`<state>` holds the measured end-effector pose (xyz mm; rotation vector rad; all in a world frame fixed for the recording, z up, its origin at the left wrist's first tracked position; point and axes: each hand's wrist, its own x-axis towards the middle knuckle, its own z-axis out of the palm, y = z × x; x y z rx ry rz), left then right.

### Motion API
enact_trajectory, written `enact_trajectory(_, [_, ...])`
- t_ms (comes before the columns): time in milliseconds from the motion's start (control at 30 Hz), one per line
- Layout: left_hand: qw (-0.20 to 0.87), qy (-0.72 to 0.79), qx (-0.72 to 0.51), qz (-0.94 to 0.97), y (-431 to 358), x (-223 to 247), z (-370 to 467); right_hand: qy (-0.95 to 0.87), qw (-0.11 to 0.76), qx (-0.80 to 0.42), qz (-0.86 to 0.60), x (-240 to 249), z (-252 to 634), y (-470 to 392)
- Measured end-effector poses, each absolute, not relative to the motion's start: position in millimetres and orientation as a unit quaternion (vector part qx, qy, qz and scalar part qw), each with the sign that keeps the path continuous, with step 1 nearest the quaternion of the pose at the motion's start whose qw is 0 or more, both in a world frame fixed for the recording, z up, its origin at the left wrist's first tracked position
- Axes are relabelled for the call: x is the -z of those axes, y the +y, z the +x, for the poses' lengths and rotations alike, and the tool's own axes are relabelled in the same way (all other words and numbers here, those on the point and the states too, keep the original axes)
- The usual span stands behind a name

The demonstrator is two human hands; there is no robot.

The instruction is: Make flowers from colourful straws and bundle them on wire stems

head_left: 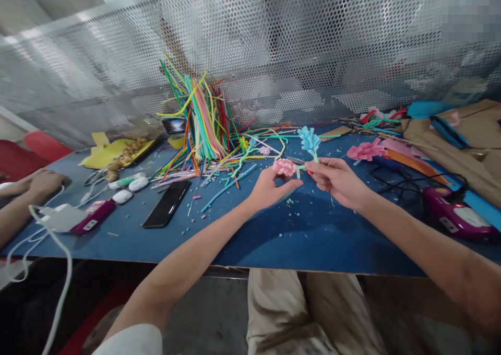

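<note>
My left hand [270, 190] is closed around a pink pipe-cleaner flower [284, 167], its short green stem pointing right. In my right hand [332, 178] a blue pipe-cleaner flower [309, 140] stands upright, its green stem pinched between thumb and fingers. A dark pointed blade [296, 161] juts left from the same hand, with a bit of red below it; the rest of that tool is hidden by the fingers. Both hands are close together above the blue table [313, 245]. Behind them lie a small pink flower [265, 150] and loose green stems.
A thick bundle of coloured pipe cleaners [207, 120] stands at the back. Left of my hands lies a black phone [167, 204]. Purple power strips [94, 216] sit at both sides, with cables. Another person's hands [45, 182] rest at far left. Pink petals [366, 150] lie right.
</note>
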<state>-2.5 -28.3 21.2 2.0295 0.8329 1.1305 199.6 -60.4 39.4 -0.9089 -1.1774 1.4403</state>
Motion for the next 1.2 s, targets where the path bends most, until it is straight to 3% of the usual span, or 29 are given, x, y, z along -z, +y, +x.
enact_trajectory(133, [0.469,0.302,-0.523,0.645,-38,-19,12,-0.477,0.512,-0.614,-0.364,-37,195,-61])
enact_trajectory(267, [0.532,0.310,-0.542,0.571,-36,-18,15,-0.468,0.514,-0.628,-0.349,-36,192,-63])
enact_trajectory(533, [0.539,0.325,-0.566,0.532,-21,-15,7,-0.469,0.585,-0.568,-0.339,-27,183,-62])
enact_trajectory(767, [0.527,0.333,-0.572,0.533,-26,-17,11,-0.501,0.585,-0.507,-0.387,-24,179,-64])
enact_trajectory(933, [0.596,0.287,-0.539,0.521,-29,-23,9,-0.537,0.593,-0.448,-0.398,-33,191,-59])
enact_trajectory(1067, [0.635,0.258,-0.444,0.578,-30,-34,-3,-0.595,0.538,-0.418,-0.427,-48,216,-49])
enact_trajectory(1200, [0.558,0.299,-0.346,0.693,-28,-42,-13,-0.666,0.429,-0.404,-0.458,-58,231,-44])
